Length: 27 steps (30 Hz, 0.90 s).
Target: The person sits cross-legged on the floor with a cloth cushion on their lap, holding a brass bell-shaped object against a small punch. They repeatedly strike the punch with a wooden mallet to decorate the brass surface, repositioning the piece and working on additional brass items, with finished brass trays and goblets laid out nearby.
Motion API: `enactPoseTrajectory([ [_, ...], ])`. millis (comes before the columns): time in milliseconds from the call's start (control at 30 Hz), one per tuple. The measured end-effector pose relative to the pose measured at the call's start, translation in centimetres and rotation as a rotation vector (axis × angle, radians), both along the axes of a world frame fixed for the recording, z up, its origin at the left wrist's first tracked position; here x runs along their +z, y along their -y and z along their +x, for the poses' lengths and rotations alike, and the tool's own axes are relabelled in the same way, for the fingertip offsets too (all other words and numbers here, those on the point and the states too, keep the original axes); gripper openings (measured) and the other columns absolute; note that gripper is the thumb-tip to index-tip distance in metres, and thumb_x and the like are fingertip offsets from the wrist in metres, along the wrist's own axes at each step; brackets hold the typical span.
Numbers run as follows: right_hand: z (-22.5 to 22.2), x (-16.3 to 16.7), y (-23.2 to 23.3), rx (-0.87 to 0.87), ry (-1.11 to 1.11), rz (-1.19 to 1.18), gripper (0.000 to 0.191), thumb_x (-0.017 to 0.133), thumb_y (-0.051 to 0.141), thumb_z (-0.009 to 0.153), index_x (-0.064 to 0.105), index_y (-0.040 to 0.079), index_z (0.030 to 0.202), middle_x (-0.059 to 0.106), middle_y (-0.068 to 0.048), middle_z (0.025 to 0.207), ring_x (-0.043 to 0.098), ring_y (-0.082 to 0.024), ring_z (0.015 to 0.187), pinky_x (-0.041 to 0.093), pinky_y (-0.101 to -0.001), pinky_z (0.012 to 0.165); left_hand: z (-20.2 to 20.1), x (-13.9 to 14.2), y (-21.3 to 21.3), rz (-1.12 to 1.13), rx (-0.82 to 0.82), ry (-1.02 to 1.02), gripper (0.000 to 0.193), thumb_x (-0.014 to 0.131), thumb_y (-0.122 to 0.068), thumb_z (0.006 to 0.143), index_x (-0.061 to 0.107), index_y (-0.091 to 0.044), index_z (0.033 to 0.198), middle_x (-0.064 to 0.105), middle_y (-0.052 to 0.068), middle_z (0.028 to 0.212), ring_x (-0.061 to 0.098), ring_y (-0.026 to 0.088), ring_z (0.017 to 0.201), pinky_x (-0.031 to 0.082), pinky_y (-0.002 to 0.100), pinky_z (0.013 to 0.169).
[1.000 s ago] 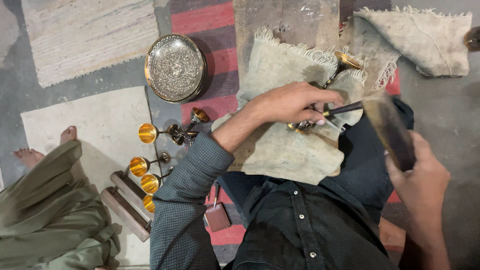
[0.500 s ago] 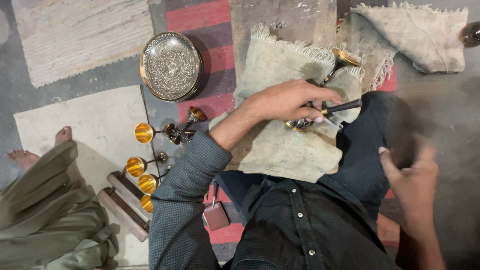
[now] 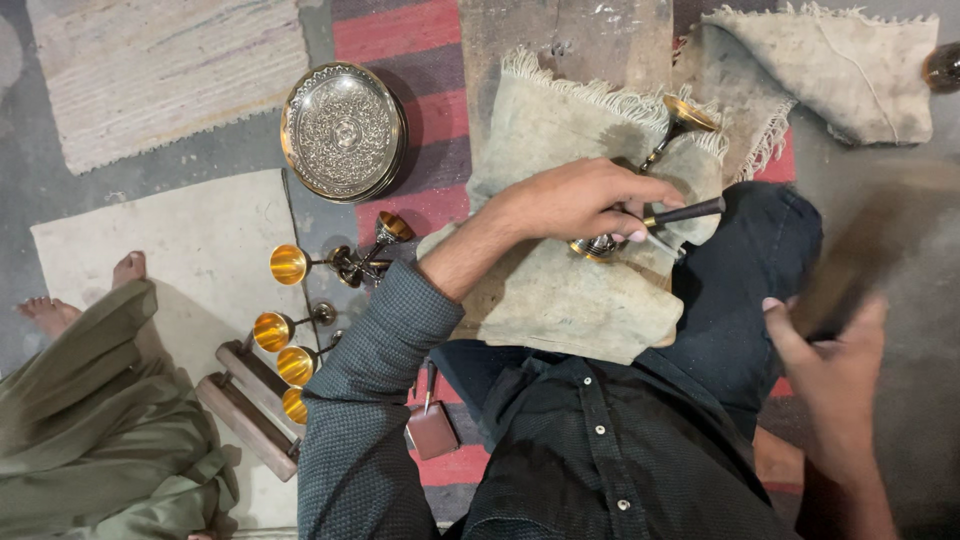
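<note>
On the lap, over a frayed grey cloth (image 3: pixel 560 300) draped across the person's knee, lies a small metal goblet (image 3: pixel 640 190). Its long axis runs diagonally: the golden cup mouth points up and to the right, the stem slopes down and left, and the round foot sits under the left hand (image 3: pixel 575 200).

Left hand: closed, palm down, pressing the goblet's foot against the cloth. Its fingers also pinch a thin dark-handled tool (image 3: pixel 680 213), which lies nearly level, handle end pointing right, tip at the goblet's base. This hand is the nearer one; it is in contact with the work.

Right hand (image 3: pixel 825 345): raised, well apart from the goblet, lower and to the right of it. It is closed around a wooden striking tool (image 3: pixel 870 250), heavily blurred; its exact shape cannot be told. The blurred head stands to the right of the dark handle's free end, roughly in line with that handle's axis.

Beside the knee on the left, on the floor: an ornate round silver plate (image 3: pixel 343 130), several more goblets (image 3: pixel 290 310) with golden insides lying on their sides, and a small wooden block (image 3: pixel 245 405). Another person's bare feet (image 3: pixel 85 290) and green garment occupy the lower left, clear of the work.
</note>
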State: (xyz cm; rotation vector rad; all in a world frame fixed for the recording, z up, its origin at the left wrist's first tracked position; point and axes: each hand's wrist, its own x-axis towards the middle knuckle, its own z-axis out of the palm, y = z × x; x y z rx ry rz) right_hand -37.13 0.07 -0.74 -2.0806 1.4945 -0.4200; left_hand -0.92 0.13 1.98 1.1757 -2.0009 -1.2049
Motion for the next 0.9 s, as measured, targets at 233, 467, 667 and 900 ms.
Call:
enactPoseTrajectory([
  [233,-0.7,0.3,0.0,0.059,-0.200,-0.099,0.056,0.086,0.000,0.085,0.064,-0.004,0.137,0.075,-0.022,0.097,0.071,-0.026,0.085,0.057,-0.0395,0.074,0.1,0.4,-0.2,-0.072,0.019,0.003,0.050,0.076,-0.021,0.094,0.057,-0.020,0.140,0.076,0.004,0.084,0.075,0.022,0.076,0.054,0.041,0.067],
  [467,-1.5,-1.6,0.4,-0.026,0.271,0.041,0.044,0.085,0.017,0.099,0.056,0.005,0.129,0.072,-0.015,0.104,0.072,-0.023,0.088,0.056,-0.0320,0.082,-0.5,0.6,-0.4,-0.043,0.097,0.073,0.046,0.075,-0.022,0.092,0.060,-0.019,0.135,0.076,0.003,0.082,0.075,0.022,0.073,0.053,0.040,0.065],
  [667,-0.8,0.0,-0.1,0.030,-0.053,-0.016,0.052,0.083,0.021,0.095,0.061,0.005,0.139,0.073,-0.018,0.103,0.073,-0.028,0.086,0.057,-0.0398,0.079,0.5,0.9,-1.9,0.015,0.189,0.000,0.044,0.077,-0.024,0.094,0.060,-0.014,0.133,0.076,0.004,0.088,0.074,0.022,0.074,0.053,0.041,0.066],
  [900,2.3,0.7,-1.1,0.072,-0.130,0.071,0.064,0.084,0.027,0.089,0.057,0.007,0.144,0.074,-0.020,0.101,0.072,-0.029,0.077,0.058,-0.0411,0.073,0.4,0.9,-2.4,-0.123,0.092,-0.002,0.044,0.077,-0.024,0.093,0.062,-0.015,0.133,0.075,0.006,0.092,0.075,0.025,0.084,0.056,0.041,0.072],
])
